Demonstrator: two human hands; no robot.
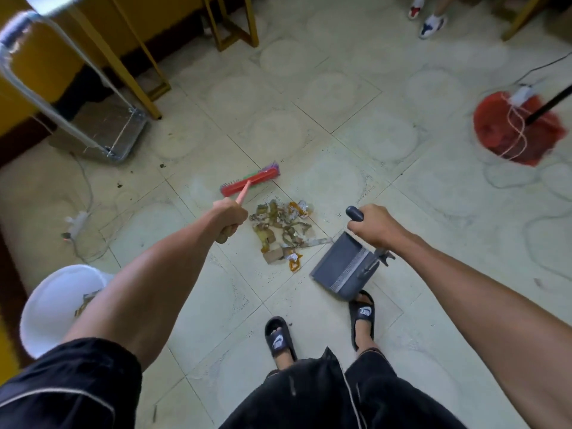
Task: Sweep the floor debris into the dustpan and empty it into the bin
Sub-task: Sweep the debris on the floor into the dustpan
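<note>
Landmark: debris pile [283, 232] on the tiled floor [356, 144], made of crumpled wrappers, peel-like scraps and a piece of cardboard.

Left hand [227, 219] is clenched around the pink handle of the broom [250, 182]. The red broom head, with multicoloured bristles, sits on the floor just beyond the pile and slightly left of it, not touching the scraps.

Right hand [376, 226] is wrapped around the dark upright handle of the grey dustpan [342, 267]. The pan rests on the floor immediately right of the pile, and its open lip faces the scraps. A few scraps lie at or very near the lip; contact cannot be confirmed.

White bin [58, 308] stands well left of the pile and nearer the person, partly hidden by the left forearm; some scraps show inside it.

Surroundings:
- Black slides [362, 314] on both feet, on the near side of the pile; the right one is just behind the dustpan.
- Metal hand trolley [102, 131] far left of the pile, with yellow furniture legs [230, 23] beyond it.
- Power strip with cable [75, 222] on the floor left of the pile.
- Red bucket [517, 128] well to the right, with cord and a dark pole across it.
- Another person's shoes [431, 24] far beyond the pile.
</note>
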